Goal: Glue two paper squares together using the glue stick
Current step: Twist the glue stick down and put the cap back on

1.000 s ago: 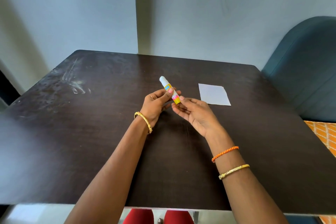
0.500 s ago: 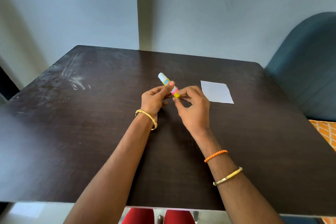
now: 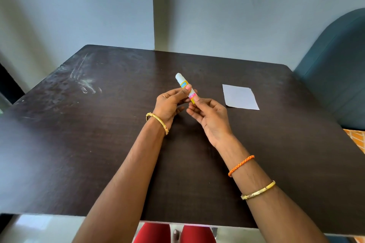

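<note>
Readying the glue (image 3: 186, 88)

Our left hand (image 3: 169, 104) grips its barrel, right hand (image 3: 209, 116) pinches its base, seemingly twisting; next, uncap over the paper (image 3: 240, 96).

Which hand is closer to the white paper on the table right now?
Right. The right hand sits just beside the white paper, on its near-left, pinching the glue stick base. The left hand grips the stick farther away, beyond the right hand.

The glue stick (image 3: 186, 88), a slim white tube with a yellow, blue and pink label and its white cap on, is held tilted above the dark tabletop (image 3: 98, 144), to the left of the flat white paper square (image 3: 240, 96) and well apart from it.
</note>
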